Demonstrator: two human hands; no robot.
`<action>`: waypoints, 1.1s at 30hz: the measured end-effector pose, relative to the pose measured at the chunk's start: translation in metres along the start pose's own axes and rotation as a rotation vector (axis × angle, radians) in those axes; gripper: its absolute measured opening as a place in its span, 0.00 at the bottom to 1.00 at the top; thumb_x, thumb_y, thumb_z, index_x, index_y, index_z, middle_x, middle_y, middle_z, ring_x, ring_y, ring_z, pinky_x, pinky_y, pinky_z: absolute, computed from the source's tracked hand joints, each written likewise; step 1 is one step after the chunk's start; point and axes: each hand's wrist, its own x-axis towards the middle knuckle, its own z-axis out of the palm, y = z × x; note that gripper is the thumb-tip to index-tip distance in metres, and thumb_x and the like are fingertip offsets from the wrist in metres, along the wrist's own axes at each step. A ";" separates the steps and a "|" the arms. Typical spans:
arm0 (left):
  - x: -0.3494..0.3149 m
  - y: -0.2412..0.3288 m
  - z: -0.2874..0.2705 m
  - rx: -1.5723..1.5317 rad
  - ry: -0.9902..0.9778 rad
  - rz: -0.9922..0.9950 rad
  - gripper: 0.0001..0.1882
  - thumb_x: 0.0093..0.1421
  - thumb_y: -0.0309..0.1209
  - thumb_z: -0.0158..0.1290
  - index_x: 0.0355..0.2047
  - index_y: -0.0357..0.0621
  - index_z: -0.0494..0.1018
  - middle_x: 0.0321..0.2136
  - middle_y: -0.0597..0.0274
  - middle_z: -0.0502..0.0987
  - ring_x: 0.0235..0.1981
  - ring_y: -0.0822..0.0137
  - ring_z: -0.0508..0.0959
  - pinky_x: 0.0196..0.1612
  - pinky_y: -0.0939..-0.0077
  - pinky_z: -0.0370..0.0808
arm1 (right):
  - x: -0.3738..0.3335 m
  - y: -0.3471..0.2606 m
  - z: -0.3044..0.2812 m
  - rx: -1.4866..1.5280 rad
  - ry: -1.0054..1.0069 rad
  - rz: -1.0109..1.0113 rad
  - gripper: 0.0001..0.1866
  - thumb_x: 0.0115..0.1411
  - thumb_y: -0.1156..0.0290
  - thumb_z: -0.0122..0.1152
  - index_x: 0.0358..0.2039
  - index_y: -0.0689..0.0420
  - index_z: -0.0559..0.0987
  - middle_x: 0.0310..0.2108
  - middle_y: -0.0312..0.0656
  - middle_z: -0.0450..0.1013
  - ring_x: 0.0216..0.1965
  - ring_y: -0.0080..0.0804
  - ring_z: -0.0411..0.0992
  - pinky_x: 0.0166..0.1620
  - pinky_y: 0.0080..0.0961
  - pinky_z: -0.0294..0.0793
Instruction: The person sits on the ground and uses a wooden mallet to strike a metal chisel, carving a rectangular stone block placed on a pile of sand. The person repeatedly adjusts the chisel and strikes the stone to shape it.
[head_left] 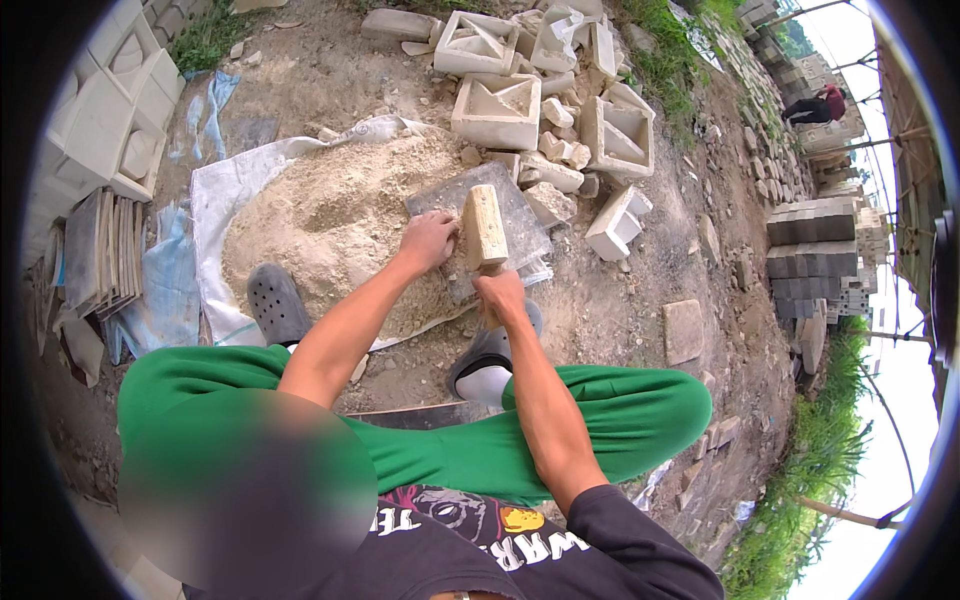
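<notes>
My right hand (499,293) is closed round the handle of a wooden mallet (485,225), whose pale block-shaped head is over a flat grey board (525,218). The head hides part of the board. Beside it, my left hand (430,241) rests at the board's left edge with its fingers curled in. Whatever those fingers grip is hidden. A heap of pale sandy powder (310,215) lies just left of the board on a white woven sack (212,200).
Pale cast blocks with slanted ribs (498,110) and broken pieces lie beyond the board. Thin panels (110,250) are stacked at left beside pale blocks (110,120). Grey blocks (812,245) stand at right; a person (818,106) is far off. My grey clogs (277,303) flank the heap.
</notes>
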 end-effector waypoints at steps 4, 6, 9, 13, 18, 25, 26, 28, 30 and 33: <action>0.002 0.000 -0.004 -0.013 -0.157 -0.064 0.12 0.57 0.33 0.51 0.39 0.48 0.80 0.46 0.62 0.78 0.51 0.57 0.76 0.53 0.59 0.73 | -0.013 -0.003 0.006 0.209 0.135 -0.144 0.22 0.46 0.59 0.65 0.33 0.67 0.83 0.26 0.55 0.80 0.33 0.53 0.81 0.40 0.43 0.79; 0.004 0.005 -0.006 -0.026 -0.166 -0.073 0.12 0.57 0.33 0.51 0.39 0.48 0.80 0.46 0.61 0.79 0.50 0.57 0.76 0.52 0.59 0.73 | -0.006 0.009 0.016 0.038 0.245 -0.254 0.19 0.47 0.61 0.66 0.30 0.66 0.82 0.22 0.49 0.79 0.25 0.42 0.80 0.32 0.36 0.79; 0.004 0.006 -0.006 -0.014 -0.052 -0.043 0.12 0.56 0.34 0.52 0.38 0.48 0.81 0.42 0.60 0.79 0.47 0.57 0.78 0.50 0.58 0.75 | 0.004 0.011 0.013 -0.057 0.111 -0.132 0.18 0.48 0.61 0.67 0.29 0.65 0.83 0.20 0.46 0.79 0.20 0.36 0.79 0.29 0.32 0.78; 0.006 0.001 -0.008 -0.038 -0.185 -0.175 0.12 0.55 0.35 0.53 0.35 0.47 0.82 0.43 0.59 0.78 0.47 0.57 0.77 0.50 0.58 0.75 | -0.016 -0.010 0.004 0.096 0.037 -0.050 0.23 0.46 0.57 0.66 0.36 0.63 0.84 0.32 0.57 0.81 0.39 0.52 0.81 0.43 0.41 0.78; 0.006 0.014 -0.010 0.018 -0.055 -0.061 0.11 0.56 0.35 0.53 0.34 0.48 0.83 0.43 0.60 0.79 0.52 0.59 0.74 0.56 0.58 0.70 | -0.008 0.005 0.007 0.032 0.122 -0.078 0.17 0.46 0.64 0.65 0.29 0.66 0.82 0.23 0.49 0.79 0.25 0.40 0.79 0.32 0.34 0.78; 0.002 0.017 -0.008 0.101 -0.256 0.065 0.15 0.57 0.35 0.54 0.44 0.50 0.80 0.50 0.60 0.77 0.58 0.57 0.71 0.63 0.57 0.63 | -0.019 -0.015 -0.019 0.176 -0.023 0.061 0.13 0.47 0.66 0.65 0.25 0.65 0.82 0.18 0.45 0.77 0.17 0.33 0.77 0.24 0.32 0.77; 0.002 0.017 -0.007 0.076 -0.202 0.055 0.16 0.57 0.34 0.54 0.46 0.50 0.80 0.50 0.59 0.76 0.58 0.57 0.71 0.64 0.57 0.63 | -0.012 -0.010 -0.017 0.144 0.045 -0.008 0.12 0.47 0.66 0.65 0.25 0.65 0.82 0.18 0.45 0.77 0.17 0.33 0.77 0.24 0.32 0.77; -0.001 0.017 -0.006 0.024 -0.100 0.035 0.19 0.57 0.33 0.54 0.49 0.50 0.78 0.52 0.58 0.76 0.59 0.56 0.70 0.64 0.55 0.62 | -0.003 -0.004 -0.013 0.079 0.179 -0.142 0.12 0.47 0.66 0.65 0.25 0.64 0.82 0.19 0.45 0.78 0.17 0.33 0.77 0.24 0.32 0.76; -0.007 0.004 -0.006 -0.004 -0.005 -0.040 0.19 0.56 0.32 0.54 0.49 0.49 0.78 0.52 0.58 0.76 0.59 0.56 0.70 0.64 0.54 0.62 | -0.012 -0.017 -0.010 0.145 0.197 -0.233 0.12 0.47 0.66 0.65 0.26 0.64 0.82 0.19 0.45 0.78 0.17 0.34 0.77 0.25 0.32 0.77; -0.014 -0.006 -0.012 -0.039 0.013 -0.126 0.20 0.54 0.33 0.55 0.50 0.49 0.77 0.52 0.57 0.76 0.57 0.54 0.72 0.61 0.54 0.65 | -0.024 -0.031 -0.007 0.173 0.144 -0.274 0.13 0.47 0.66 0.66 0.28 0.64 0.83 0.21 0.45 0.79 0.19 0.34 0.78 0.26 0.32 0.78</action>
